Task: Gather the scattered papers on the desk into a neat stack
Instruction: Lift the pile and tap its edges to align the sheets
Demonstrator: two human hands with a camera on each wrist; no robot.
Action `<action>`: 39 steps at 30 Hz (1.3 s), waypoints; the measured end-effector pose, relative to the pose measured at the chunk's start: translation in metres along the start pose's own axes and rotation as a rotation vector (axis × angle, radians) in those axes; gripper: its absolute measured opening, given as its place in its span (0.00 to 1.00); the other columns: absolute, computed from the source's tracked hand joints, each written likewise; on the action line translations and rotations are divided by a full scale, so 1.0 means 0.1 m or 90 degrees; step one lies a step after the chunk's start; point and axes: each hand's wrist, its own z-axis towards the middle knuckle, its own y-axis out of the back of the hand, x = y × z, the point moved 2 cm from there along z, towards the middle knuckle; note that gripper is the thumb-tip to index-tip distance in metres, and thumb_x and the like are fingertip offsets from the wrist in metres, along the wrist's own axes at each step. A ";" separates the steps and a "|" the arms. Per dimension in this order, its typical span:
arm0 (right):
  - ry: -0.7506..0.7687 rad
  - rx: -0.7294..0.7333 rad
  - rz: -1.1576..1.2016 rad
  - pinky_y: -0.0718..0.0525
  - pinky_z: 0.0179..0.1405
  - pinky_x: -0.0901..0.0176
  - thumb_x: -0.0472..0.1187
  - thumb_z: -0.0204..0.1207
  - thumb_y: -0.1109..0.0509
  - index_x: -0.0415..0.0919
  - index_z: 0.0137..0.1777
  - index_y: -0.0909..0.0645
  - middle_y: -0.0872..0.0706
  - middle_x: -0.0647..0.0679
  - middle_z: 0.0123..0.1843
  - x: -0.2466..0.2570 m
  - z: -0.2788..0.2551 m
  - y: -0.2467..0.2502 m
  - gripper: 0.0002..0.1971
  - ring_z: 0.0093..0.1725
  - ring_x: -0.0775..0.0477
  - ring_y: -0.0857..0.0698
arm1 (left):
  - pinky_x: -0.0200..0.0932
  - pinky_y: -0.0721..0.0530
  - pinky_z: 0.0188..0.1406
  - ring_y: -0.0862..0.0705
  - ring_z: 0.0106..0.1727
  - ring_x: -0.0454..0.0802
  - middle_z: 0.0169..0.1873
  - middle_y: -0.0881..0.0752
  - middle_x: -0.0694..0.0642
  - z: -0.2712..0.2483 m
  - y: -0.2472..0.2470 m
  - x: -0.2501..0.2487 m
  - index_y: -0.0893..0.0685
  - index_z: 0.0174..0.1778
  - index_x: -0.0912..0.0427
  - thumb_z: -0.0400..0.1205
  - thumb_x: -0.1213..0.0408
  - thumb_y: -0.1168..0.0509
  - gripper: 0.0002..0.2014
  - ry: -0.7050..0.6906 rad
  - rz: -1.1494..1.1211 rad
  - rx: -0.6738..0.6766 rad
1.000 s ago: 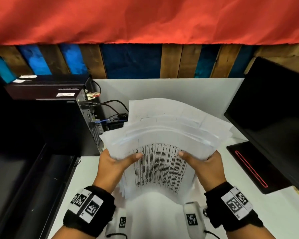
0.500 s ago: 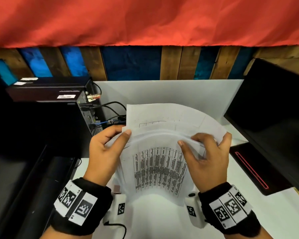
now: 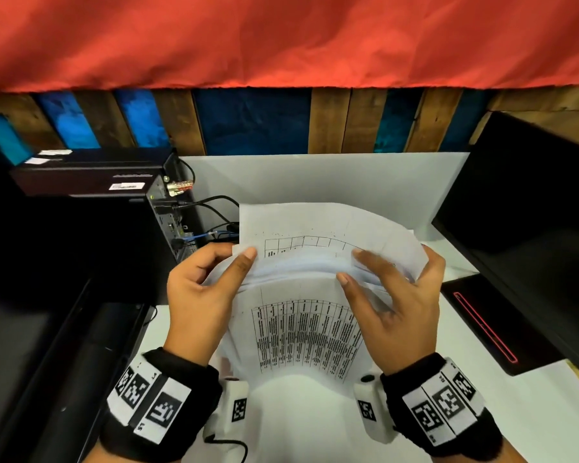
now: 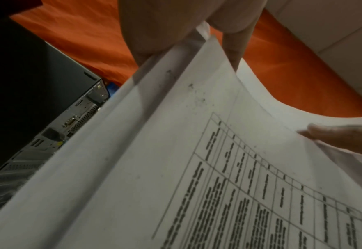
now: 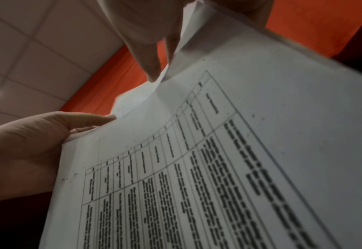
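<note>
A bundle of white printed papers (image 3: 306, 332) stands nearly upright over the white desk (image 3: 522, 406), front sheet showing a table of text. My left hand (image 3: 214, 282) grips its left edge, thumb on the front and fingers behind. My right hand (image 3: 391, 289) grips the right edge the same way. The sheets' top edges are uneven, with a rear sheet (image 3: 315, 225) sticking up highest. In the left wrist view the papers (image 4: 197, 168) fill the frame under my left thumb. The right wrist view shows the papers (image 5: 218, 168) with both hands on the edges.
A black computer tower (image 3: 91, 228) with cables (image 3: 214, 208) stands at the left. A black monitor (image 3: 532, 212) and its red-lined base (image 3: 492, 325) sit at the right. A white partition (image 3: 315, 178) closes the back.
Both hands slid up from the lower sides of the bundle to its upper edges. The fanned sheets have drawn closer together and the bundle stands more upright.
</note>
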 end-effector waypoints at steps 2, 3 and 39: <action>-0.025 -0.001 -0.001 0.21 0.52 0.81 0.56 0.68 0.26 0.45 0.47 0.13 0.27 0.42 0.61 -0.05 0.00 0.01 0.16 0.61 0.76 0.28 | 0.31 0.17 0.41 0.12 0.41 0.42 0.37 0.09 0.49 0.00 0.03 0.05 0.12 0.40 0.59 0.77 0.70 0.29 0.02 0.004 0.003 0.013; -0.034 -0.004 0.000 0.19 0.51 0.78 0.57 0.68 0.26 0.44 0.47 0.14 0.25 0.42 0.59 -0.06 0.00 0.01 0.17 0.60 0.76 0.28 | 0.32 0.18 0.42 0.12 0.41 0.43 0.37 0.09 0.49 -0.01 0.04 0.06 0.13 0.40 0.59 0.76 0.68 0.31 0.02 0.003 -0.003 0.016; -0.035 0.095 -0.148 0.12 0.31 0.50 0.73 0.60 0.29 0.51 0.63 0.25 0.31 0.52 0.64 0.17 0.17 0.04 0.36 0.41 0.50 0.18 | 0.31 0.17 0.41 0.14 0.37 0.38 0.34 0.10 0.45 -0.05 0.06 0.05 0.13 0.38 0.57 0.75 0.62 0.28 0.03 -0.049 0.024 0.012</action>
